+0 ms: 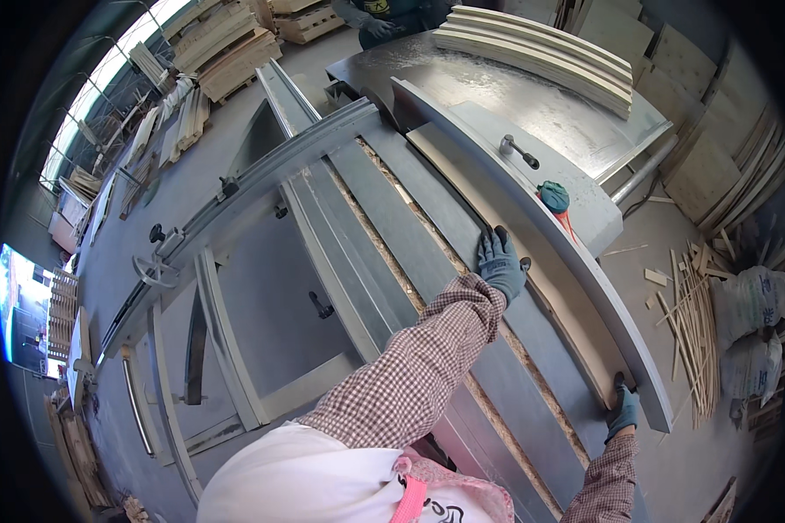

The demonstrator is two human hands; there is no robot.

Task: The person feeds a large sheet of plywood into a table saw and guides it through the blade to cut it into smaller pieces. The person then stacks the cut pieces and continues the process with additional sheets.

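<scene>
A long pale wooden board (560,301) lies on the grey saw table (458,205), along the inner side of a long metal fence (582,270). My left hand (501,263), in a blue-grey glove, presses at the board's left edge about midway along, fingers stretched forward and thumb apart. At the board's near end, my right hand (622,410), gloved alike, grips the end with its thumb on top. Its other fingers are partly hidden. Sawdust fills the slots between the table's metal strips.
Beyond the fence are a black-handled clamp lever (523,153) and a green-topped object (552,197). A stack of boards (541,54) rests on the far metal table (462,78). Another person's gloved hand (380,28) is behind it. Thin offcuts (693,322) and white sacks (750,305) lie at right.
</scene>
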